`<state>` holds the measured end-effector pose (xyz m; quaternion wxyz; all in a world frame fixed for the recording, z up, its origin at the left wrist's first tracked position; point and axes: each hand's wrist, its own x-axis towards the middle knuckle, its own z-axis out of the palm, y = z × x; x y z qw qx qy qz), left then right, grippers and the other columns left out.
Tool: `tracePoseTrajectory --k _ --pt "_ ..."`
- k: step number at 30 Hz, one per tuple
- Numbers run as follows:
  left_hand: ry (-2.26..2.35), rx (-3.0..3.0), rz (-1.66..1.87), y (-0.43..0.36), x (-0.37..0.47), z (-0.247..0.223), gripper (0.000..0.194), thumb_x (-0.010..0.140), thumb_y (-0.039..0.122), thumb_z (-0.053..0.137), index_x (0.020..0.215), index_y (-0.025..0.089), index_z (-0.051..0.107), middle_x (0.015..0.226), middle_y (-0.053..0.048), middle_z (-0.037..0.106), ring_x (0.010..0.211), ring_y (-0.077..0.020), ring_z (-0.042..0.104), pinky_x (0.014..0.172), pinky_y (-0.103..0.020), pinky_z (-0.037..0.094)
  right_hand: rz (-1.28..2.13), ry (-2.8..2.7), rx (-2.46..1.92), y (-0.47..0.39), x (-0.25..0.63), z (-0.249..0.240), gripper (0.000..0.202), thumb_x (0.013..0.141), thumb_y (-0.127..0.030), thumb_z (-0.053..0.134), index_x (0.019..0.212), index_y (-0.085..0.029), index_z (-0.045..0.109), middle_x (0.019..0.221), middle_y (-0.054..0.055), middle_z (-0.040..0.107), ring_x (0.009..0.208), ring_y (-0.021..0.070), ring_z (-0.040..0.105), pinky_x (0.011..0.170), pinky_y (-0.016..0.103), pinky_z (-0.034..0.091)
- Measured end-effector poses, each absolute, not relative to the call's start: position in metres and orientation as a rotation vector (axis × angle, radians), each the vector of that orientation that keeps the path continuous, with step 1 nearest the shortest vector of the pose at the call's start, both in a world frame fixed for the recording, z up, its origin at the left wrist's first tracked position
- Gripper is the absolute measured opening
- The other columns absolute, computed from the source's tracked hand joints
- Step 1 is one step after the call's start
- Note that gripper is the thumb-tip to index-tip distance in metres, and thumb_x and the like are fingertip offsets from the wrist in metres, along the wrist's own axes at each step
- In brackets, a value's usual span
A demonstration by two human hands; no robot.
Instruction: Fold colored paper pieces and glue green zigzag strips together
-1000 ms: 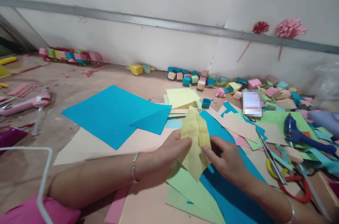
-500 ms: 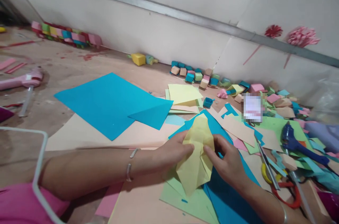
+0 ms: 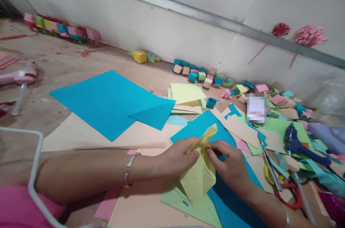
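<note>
A pale yellow sheet of folded paper is held between my two hands, creased and pinched narrow near its upper end. My left hand grips its left side, thumb on top. My right hand pinches the right edge between thumb and fingers. Beneath the folded paper lie light green paper and a blue sheet. A larger blue sheet rests to the left, over peach paper.
Scissors and a blue glue gun lie at right among paper scraps. A pink glue gun is at far left. Small folded paper boxes line the wall. A white wire frame stands at lower left.
The upper end of the yellow paper has been squeezed narrower and tilted to the right. Both hands stay on it, and the right fingers have closed in at the crease.
</note>
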<state>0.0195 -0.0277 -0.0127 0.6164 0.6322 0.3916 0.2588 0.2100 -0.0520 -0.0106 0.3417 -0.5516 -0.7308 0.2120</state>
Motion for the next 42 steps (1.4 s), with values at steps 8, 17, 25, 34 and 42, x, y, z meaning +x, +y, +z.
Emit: tracePoseTrajectory --k 8,17,25,34,42 --pt "0.906 1.663 0.468 -0.026 0.016 0.000 0.023 0.082 0.021 0.044 0.096 0.019 0.063 0.093 -0.004 0.067 0.082 -0.0199 0.060 0.065 -0.026 0.048 0.956 -1.605 -1.532 -0.045 0.208 -0.006 0.016 0.075 -0.032 0.065 0.079 -0.020 0.055 0.067 -0.003 0.049 0.060 0.0130 0.047 0.053 0.025 0.040" --pt "0.938 1.668 0.415 -0.025 0.017 -0.007 0.017 0.085 0.020 0.046 0.097 0.020 0.058 0.094 -0.003 0.065 0.084 -0.0188 0.060 0.064 -0.025 0.047 1.179 -1.477 -1.521 -0.050 0.206 -0.003 0.019 0.066 -0.027 0.070 0.078 -0.019 0.059 0.066 -0.003 0.054 0.061 0.0140 0.049 0.054 0.025 0.040" --pt "1.016 1.714 0.545 -0.026 0.014 0.001 0.013 0.090 0.028 0.043 0.100 0.020 0.047 0.089 -0.003 0.059 0.079 -0.0180 0.057 0.063 -0.028 0.047 1.155 -1.428 -1.552 -0.049 0.207 -0.005 0.018 0.075 -0.034 0.068 0.081 -0.018 0.062 0.070 0.000 0.062 0.064 0.0169 0.056 0.057 0.027 0.045" --pt "0.965 1.713 0.804 -0.022 0.013 0.004 0.007 0.081 0.018 0.048 0.086 0.019 0.054 0.094 -0.004 0.055 0.088 -0.0170 0.054 0.074 -0.030 0.047 1.242 -1.345 -1.419 -0.044 0.207 -0.007 0.020 0.079 -0.035 0.062 0.085 -0.016 0.061 0.074 0.001 0.060 0.068 0.0163 0.056 0.061 0.027 0.046" --pt "0.951 1.669 0.623 -0.021 0.012 0.005 0.024 0.088 0.038 0.052 0.096 0.018 0.061 0.102 -0.008 0.056 0.093 -0.0211 0.054 0.076 -0.032 0.046 1.238 -1.418 -1.373 -0.045 0.209 -0.011 0.017 0.080 -0.031 0.063 0.088 -0.017 0.058 0.079 0.002 0.060 0.070 0.0159 0.056 0.060 0.026 0.045"
